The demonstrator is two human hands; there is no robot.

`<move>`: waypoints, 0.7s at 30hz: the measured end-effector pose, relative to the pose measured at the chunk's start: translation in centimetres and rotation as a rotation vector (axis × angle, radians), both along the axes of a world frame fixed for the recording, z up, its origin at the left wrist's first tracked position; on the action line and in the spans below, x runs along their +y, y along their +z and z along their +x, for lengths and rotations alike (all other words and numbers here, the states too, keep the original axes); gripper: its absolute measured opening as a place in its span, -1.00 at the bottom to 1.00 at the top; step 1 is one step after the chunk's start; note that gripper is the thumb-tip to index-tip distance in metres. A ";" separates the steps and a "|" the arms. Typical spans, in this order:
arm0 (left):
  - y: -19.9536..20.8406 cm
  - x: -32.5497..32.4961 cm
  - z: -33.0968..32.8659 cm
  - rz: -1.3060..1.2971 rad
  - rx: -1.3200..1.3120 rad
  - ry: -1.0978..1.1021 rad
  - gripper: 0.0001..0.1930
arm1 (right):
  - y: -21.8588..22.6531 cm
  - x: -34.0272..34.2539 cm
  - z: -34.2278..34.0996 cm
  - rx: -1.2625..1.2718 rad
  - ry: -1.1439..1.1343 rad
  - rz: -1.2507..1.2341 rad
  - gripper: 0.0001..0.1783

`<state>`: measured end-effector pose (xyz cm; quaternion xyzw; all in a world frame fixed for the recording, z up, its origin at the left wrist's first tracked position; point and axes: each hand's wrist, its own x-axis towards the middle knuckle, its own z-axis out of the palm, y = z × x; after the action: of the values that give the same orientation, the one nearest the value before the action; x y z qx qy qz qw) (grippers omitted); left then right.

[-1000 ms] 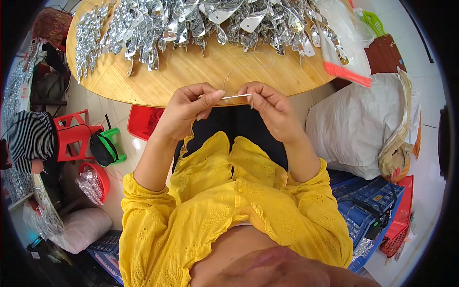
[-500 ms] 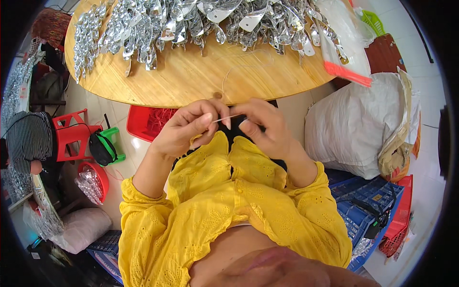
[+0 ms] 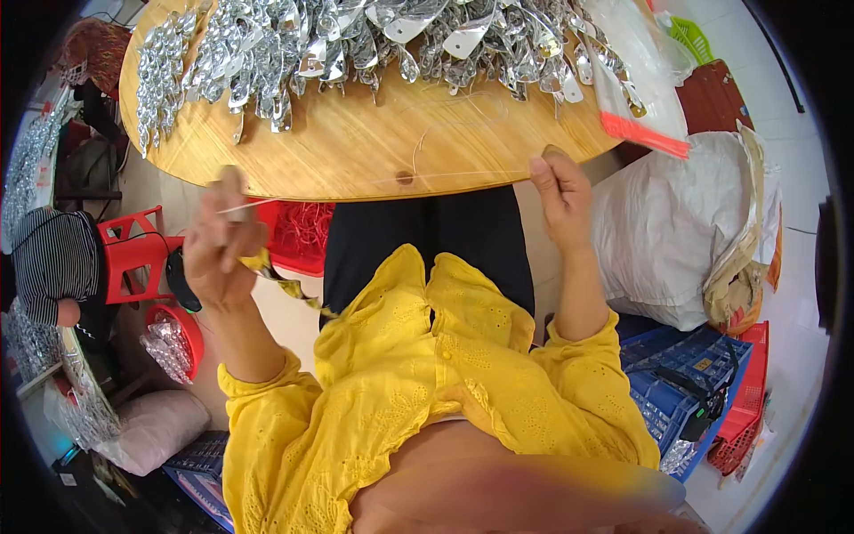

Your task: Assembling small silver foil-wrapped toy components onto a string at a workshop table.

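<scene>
A thin pale thread (image 3: 463,175) runs almost straight between my two hands, low over the table's near edge. My right hand (image 3: 565,198) is closed, pinching its right end between thumb and curled fingers. On the left, my left hand (image 3: 224,245) is smeared by motion, with the thread's other end at its fingertips; its grip shows only roughly. A shiny twisted strip (image 3: 289,287), yellowish and dark, trails from beside this hand toward my yellow shirt. Several silver mirror-like twisted pieces (image 3: 356,53) lie heaped along the far part of the wooden table (image 3: 356,160).
A clear plastic bag with a red edge (image 3: 645,133) hangs over the table's right side. Below the table stands a red bin (image 3: 298,231) of red strands. A large white sack (image 3: 658,231) and blue crates (image 3: 680,374) are at right; a red stool (image 3: 133,254) is at left.
My hands have moved apart from in front of my lap, left hand to the left, right hand to the right. The thread now stretches between them, and the shiny strip has come into view.
</scene>
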<state>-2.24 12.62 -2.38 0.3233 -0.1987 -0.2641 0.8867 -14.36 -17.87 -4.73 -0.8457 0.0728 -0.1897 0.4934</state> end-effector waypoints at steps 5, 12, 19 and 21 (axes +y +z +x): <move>-2.8 -4.8 -2.6 0.562 -0.028 -0.289 -0.88 | 2.0 2.8 0.2 -0.173 0.125 0.273 -0.75; -5.6 -1.3 -4.5 0.681 -0.198 -0.644 -0.74 | 3.6 -1.0 2.4 -0.509 0.084 0.749 -0.79; 1.6 5.8 2.6 0.910 -0.159 0.550 -0.60 | 3.7 3.7 1.9 -0.172 0.204 0.498 -0.67; 4.6 3.7 5.7 0.829 -0.116 0.722 -0.57 | 2.3 3.2 1.2 -0.157 0.204 0.466 -0.63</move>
<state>3.42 16.33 2.23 0.7068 -0.0031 0.0189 0.7072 -13.16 -14.69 -2.38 -0.6950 -0.0098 -0.1821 0.6955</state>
